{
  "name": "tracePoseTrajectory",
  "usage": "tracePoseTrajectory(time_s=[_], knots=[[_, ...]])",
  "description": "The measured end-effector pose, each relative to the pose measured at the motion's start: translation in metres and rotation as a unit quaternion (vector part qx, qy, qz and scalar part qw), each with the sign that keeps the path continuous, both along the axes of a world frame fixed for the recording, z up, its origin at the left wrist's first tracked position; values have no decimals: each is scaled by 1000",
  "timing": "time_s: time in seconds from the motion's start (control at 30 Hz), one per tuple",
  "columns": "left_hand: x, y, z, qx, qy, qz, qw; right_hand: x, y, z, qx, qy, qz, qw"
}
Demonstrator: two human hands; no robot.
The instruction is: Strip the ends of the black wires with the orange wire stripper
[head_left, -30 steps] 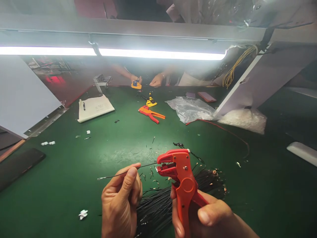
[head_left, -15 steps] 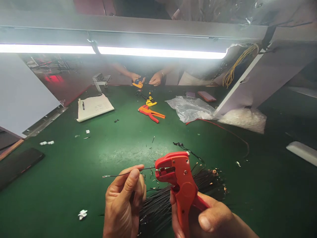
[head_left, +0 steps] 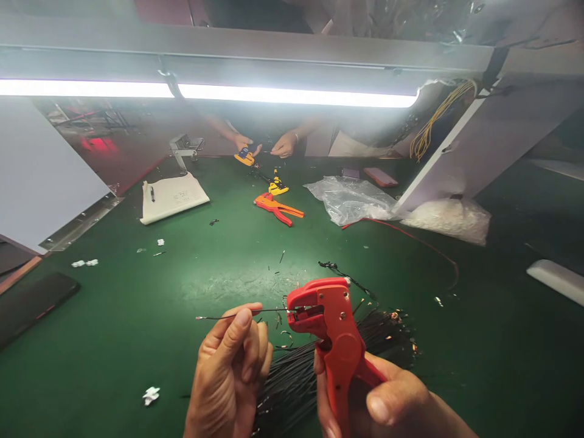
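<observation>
A thin black wire [head_left: 269,310] is pinched between thumb and forefinger of my left hand [head_left: 230,365]. Its left end is bare and pale; its right end reaches into the jaws of a red wire stripper [head_left: 335,328]. My right hand [head_left: 392,395] wraps around the stripper's handles, with the thumb in front. Beneath and between my hands lies a bundle of black wires [head_left: 296,377], whose stripped copper ends show at the right. Small wire scraps are scattered just beyond the jaws.
Across the green table, a co-worker's hands [head_left: 285,145] hold a yellow-and-blue tool [head_left: 245,156]. Another red-orange stripper [head_left: 278,210], a yellow-black tool [head_left: 277,184], a notepad [head_left: 176,199] with a pen and a plastic bag [head_left: 349,201] lie mid-table. A lamp [head_left: 292,96] hangs overhead.
The wire has slid slightly to the right, its end now within the stripper's jaws. My left hand has shifted a little. Across the table, the co-worker's tool has moved left.
</observation>
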State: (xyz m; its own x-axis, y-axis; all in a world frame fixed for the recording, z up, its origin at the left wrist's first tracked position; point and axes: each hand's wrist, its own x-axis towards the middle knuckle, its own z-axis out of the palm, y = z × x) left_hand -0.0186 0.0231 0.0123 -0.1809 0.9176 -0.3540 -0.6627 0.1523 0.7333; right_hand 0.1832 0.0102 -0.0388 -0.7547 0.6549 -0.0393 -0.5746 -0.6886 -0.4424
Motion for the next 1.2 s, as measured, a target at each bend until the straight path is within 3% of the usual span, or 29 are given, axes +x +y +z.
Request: tracePoseTrajectory(time_s=[0.27,0.67,0.9,1.2], knots=[[0,-4,-3,14,8,-30,999,0,-1,0,4,0,-9,1000],[0,-5,-5,41,38,-6,998,1,-3,4,8,-33,-10,999],[2,-5,-4,44,48,16,998,1,-1,1,20,-46,30,998],[0,-5,-4,75,61,14,995,-10,-5,4,6,-109,6,994]])
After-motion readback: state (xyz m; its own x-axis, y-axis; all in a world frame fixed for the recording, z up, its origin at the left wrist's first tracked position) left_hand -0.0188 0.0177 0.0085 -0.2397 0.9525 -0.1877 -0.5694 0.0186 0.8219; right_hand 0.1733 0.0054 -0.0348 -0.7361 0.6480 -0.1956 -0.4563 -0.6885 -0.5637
